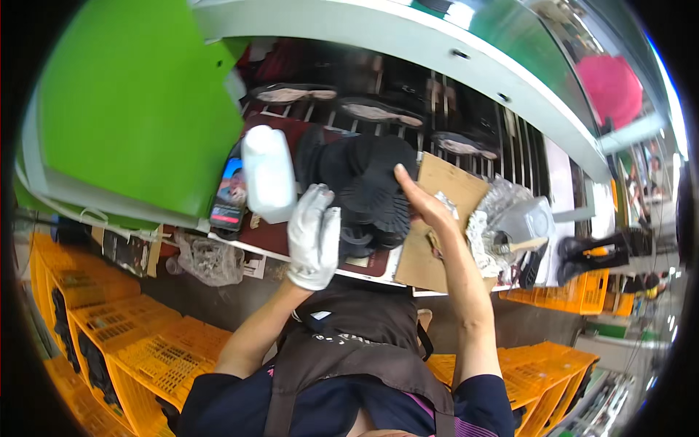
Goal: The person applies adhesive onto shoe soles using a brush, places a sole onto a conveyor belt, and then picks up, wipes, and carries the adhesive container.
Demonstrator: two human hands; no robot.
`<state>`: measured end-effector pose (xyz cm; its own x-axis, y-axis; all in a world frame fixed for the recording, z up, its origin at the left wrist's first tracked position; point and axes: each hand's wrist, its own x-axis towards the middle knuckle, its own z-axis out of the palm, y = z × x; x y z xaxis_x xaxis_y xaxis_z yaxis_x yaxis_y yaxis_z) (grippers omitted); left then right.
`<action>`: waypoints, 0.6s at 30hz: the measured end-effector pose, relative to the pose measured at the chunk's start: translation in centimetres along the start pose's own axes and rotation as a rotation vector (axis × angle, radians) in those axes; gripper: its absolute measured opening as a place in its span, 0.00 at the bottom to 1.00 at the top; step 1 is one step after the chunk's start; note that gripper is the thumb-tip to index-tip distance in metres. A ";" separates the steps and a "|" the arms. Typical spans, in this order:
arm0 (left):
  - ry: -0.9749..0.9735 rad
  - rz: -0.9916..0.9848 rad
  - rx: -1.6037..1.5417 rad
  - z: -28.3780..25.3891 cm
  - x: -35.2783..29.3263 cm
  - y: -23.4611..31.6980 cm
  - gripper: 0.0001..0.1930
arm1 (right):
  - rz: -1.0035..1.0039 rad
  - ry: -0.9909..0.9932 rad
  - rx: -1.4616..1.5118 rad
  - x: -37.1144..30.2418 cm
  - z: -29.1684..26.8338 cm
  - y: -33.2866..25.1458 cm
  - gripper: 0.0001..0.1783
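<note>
A bunch of black shoe soles (375, 182), some with ridged tread, lies at the middle of the work surface between my hands; some blur hides where one ends and another begins. My left hand (314, 237), in a white glove, is at the near left side of the bunch with its fingers stretched out together. Bare, my right hand (428, 207) grips the right side of the ridged sole, thumb on top and the other fingers mostly hidden. A white plastic bottle (268, 175) is just beyond the left hand, beside a phone (230, 193) with a lit screen.
Flat cardboard (444, 189) lies at the right, next to crumpled clear plastic (506, 200), a clear container (526, 222) and a brush (528, 245). Behind, a barred rack (429, 120) carries black footwear parts. A green panel (131, 109) borders the left; orange crates (156, 342) stand below.
</note>
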<state>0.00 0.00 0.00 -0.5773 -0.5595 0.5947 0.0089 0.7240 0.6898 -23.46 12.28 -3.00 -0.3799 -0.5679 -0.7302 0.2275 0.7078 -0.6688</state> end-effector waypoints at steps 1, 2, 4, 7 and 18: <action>-0.063 0.042 0.032 -1.0 1.6 1.0 0.20 | 0.013 0.066 0.032 -1.9 1.4 -1.5 0.53; -0.121 0.080 0.106 -1.6 3.1 1.8 0.20 | 0.093 0.083 -0.107 -6.8 3.2 -5.7 0.54; -0.248 0.182 0.225 0.5 5.8 5.1 0.26 | -0.150 0.297 -0.152 -3.2 1.9 -1.1 0.53; -0.504 0.183 0.479 3.8 7.4 6.8 0.36 | -0.218 0.443 -0.466 -7.8 2.3 -0.7 0.44; -0.818 -0.085 0.576 6.3 7.9 5.1 0.33 | -0.676 1.595 -0.514 -22.2 -14.6 12.9 0.18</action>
<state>-9.69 1.79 5.61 -0.9435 -0.3253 -0.0632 -0.3295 0.9007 0.2831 -25.23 40.15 6.65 -0.7541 -0.0951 0.6499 -0.4684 0.7715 -0.4306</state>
